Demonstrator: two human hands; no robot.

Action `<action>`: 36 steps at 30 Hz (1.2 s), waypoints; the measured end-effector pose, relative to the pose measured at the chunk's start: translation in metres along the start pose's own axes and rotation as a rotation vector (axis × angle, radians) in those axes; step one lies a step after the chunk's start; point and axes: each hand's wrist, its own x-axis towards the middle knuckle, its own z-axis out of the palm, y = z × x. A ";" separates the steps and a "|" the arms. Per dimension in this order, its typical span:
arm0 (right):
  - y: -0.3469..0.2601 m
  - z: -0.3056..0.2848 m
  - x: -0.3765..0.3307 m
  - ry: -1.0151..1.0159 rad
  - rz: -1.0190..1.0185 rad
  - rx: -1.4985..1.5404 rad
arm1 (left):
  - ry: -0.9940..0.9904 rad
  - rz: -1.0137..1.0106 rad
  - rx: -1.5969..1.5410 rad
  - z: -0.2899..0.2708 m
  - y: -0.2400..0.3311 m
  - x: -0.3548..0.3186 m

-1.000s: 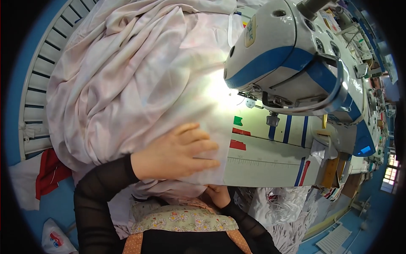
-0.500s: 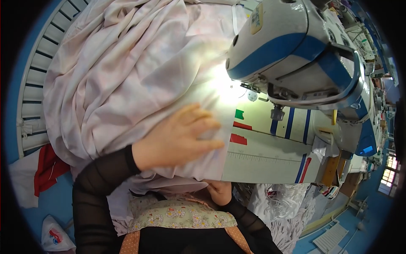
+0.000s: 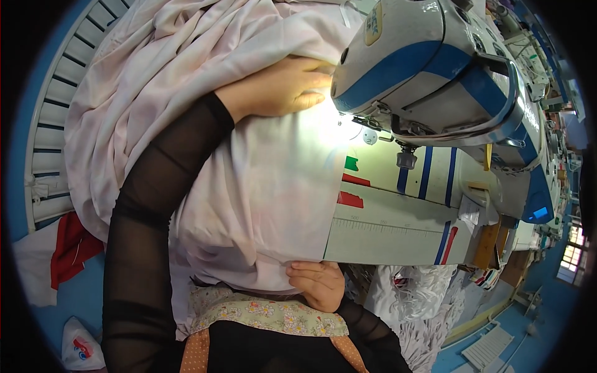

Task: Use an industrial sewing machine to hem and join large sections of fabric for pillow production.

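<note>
The cloth (image 3: 280,180) is one large piece of pale pink fabric, blotched with soft, faint cream and greenish tints. Its right part lies fairly flat, with a straight right edge running from near to far and only shallow ripples. At the far end of this edge it comes close to the sewing machine (image 3: 398,74), where strong light washes out its colour. To the left and far side it is bunched into long, deep, loose folds, a broad heap with a rounded left outline. On the near side it droops in slack creases.
</note>
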 end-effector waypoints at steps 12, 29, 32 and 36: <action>-0.010 -0.034 0.057 -0.091 0.021 -0.176 | 0.228 0.104 0.250 -0.001 -0.066 0.047; 0.009 -0.043 0.107 -0.068 0.155 -0.319 | 0.454 -0.007 0.533 -0.014 -0.113 0.058; 0.002 -0.034 0.092 0.143 0.254 -0.197 | 0.393 0.184 0.285 -0.030 -0.052 -0.003; -0.015 -0.005 0.007 0.387 0.159 -0.057 | 0.360 -0.115 -0.029 -0.040 0.053 -0.113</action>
